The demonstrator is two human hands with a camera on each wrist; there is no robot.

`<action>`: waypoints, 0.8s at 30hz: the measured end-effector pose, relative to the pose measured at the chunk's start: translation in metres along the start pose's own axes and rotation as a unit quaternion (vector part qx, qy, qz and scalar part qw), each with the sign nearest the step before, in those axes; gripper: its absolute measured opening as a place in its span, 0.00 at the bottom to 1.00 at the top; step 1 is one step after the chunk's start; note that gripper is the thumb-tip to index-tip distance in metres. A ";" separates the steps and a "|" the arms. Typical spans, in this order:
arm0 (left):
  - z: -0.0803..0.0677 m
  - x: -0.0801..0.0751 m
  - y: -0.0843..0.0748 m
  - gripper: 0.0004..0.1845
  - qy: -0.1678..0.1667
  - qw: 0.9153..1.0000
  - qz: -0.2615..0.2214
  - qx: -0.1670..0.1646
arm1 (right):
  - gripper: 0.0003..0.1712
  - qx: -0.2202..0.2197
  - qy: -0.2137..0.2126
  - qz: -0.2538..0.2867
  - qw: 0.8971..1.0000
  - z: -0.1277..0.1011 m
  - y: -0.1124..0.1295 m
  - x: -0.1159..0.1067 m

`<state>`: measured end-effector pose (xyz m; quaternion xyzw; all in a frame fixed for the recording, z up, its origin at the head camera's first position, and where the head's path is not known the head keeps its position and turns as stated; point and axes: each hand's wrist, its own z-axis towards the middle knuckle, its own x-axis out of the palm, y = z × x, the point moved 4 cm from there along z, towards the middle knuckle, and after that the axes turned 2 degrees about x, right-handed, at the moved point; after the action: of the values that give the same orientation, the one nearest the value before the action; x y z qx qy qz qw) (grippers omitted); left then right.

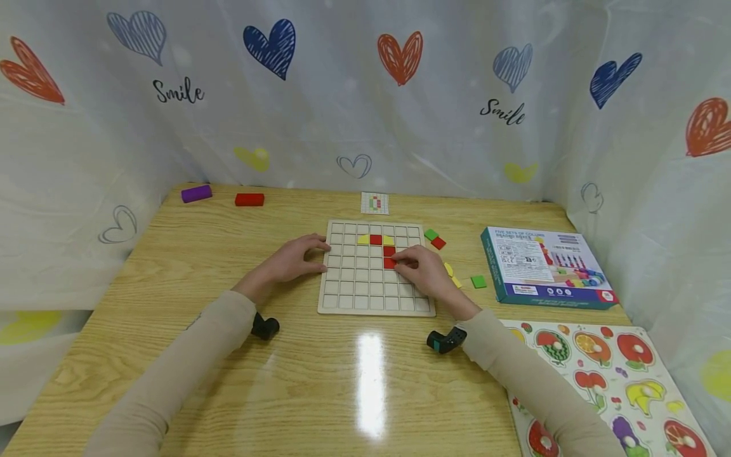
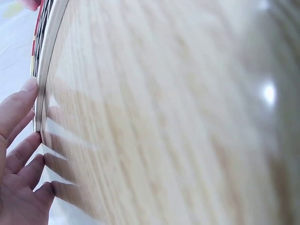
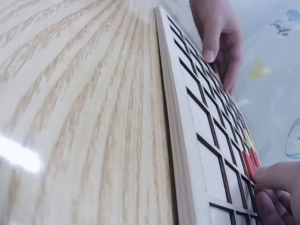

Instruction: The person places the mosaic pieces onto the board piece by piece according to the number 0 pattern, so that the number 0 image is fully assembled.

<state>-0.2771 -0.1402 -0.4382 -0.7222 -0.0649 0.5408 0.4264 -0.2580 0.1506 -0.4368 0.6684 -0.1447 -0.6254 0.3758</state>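
A pale wooden grid board (image 1: 354, 289) lies in the middle of the table. At its left edge my left hand (image 1: 291, 259) rests, thumb and fingertips touching the rim with the fingers loosely extended. My right hand (image 1: 427, 271) reaches in from the right, thumb and fingertips at a red square tile (image 1: 389, 263) in a cell right of centre; the right wrist view shows the thumb against red (image 3: 249, 165). Just above it sits another red tile (image 1: 389, 251). Higher up, a red tile (image 1: 375, 239) lies between two curved yellow pieces (image 1: 363, 240).
Loose green (image 1: 431, 234) and red (image 1: 438, 243) tiles, yellow pieces (image 1: 448, 270) and another green tile (image 1: 478, 282) lie right of the board. A pattern card (image 1: 374, 203) is behind it. Farther right are a box (image 1: 548, 266) and fruit puzzle (image 1: 611, 381); purple (image 1: 197, 193) and red (image 1: 249, 200) blocks stand back left.
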 end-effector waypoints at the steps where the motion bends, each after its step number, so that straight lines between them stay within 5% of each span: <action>1: 0.000 0.000 0.000 0.25 0.000 1.000 0.000 0.000 | 0.13 0.003 -0.001 0.005 1.000 0.000 -0.001 -0.001; 15: 0.001 0.000 0.001 0.25 -0.002 1.000 0.005 0.003 | 0.18 0.092 -0.048 0.073 0.992 -0.005 -0.027 -0.033; 24: 0.002 -0.001 0.001 0.25 -0.003 1.000 0.015 0.007 | 0.26 0.158 -0.084 0.121 0.976 -0.004 -0.062 -0.067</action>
<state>-0.2792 -0.1399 -0.4384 -0.7187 -0.0517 0.5494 0.4231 -0.2829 0.2383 -0.4312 0.6421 -0.3528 -0.5982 0.3247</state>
